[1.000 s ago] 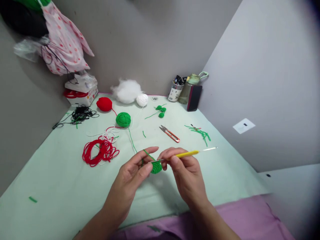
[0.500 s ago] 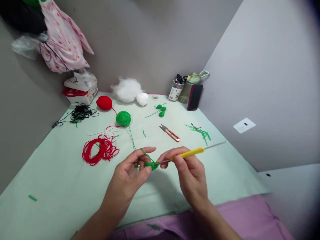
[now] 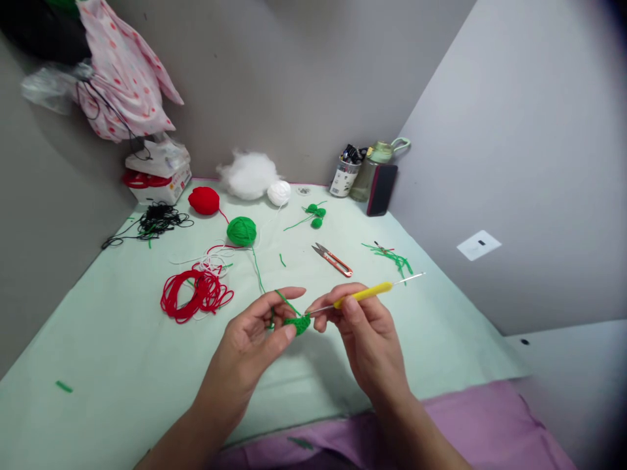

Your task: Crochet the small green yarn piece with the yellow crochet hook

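My left hand is closed on a small green crochet piece, pinched between thumb and fingers. Green working yarn runs over its raised index finger. From there the strand leads back to a green yarn ball on the table. My right hand grips the yellow handle of a crochet hook, held like a pencil. The hook's thin metal shaft points left, and its tip meets the upper edge of the green piece. Whether a loop sits on the tip is too small to tell.
Thread snips lie beyond my right hand, near green yarn scraps. A red yarn coil is at left. Farther back are a red yarn ball, white stuffing, a white yarn ball and a phone leaning against a bottle.
The crochet hook has swung slightly, its rear end shifting left, and my right hand has turned with it. The green piece is tilted a little differently. My left hand stays nearly in place.
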The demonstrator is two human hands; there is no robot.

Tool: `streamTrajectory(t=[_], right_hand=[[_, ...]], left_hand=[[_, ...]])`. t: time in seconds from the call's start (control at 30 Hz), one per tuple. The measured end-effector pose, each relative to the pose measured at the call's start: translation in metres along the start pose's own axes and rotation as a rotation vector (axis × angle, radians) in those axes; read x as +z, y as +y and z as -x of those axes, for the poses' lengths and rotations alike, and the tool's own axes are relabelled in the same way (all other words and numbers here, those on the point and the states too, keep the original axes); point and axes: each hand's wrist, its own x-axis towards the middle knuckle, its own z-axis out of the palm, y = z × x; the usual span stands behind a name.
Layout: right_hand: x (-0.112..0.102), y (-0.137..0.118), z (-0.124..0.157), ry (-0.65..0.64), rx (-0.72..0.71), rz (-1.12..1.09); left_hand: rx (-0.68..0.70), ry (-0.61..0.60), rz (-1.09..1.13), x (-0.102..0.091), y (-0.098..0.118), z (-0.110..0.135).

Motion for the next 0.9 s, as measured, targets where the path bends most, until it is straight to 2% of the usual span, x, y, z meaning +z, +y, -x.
streamTrajectory(t=[0.33, 0.6, 0.7, 0.77, 0.9], right_hand=[[-0.004, 0.004, 0.002, -0.041, -0.012, 0.113], [-0.001, 0.001, 0.001, -0.018, -0.036, 0.082], [0.0, -0.003, 0.004, -0.035, -0.124, 0.217], [0.0, -0.005, 0.006, -0.057, -0.235, 0.363], [-0.001, -0.007, 0.012, -0.194, -0.484, 0.596]], left_hand=[[0.013, -0.022, -0.006, 0.0, -0.003, -0.001], [0.037, -0.04, -0.072, -0.004, -0.003, -0.005], [0.073, 0.001, -0.093, -0.002, -0.003, -0.003], [0.102, 0.059, -0.138, 0.0, -0.003, -0.001], [0.232, 0.165, -0.299, 0.004, -0.006, 0.002]])
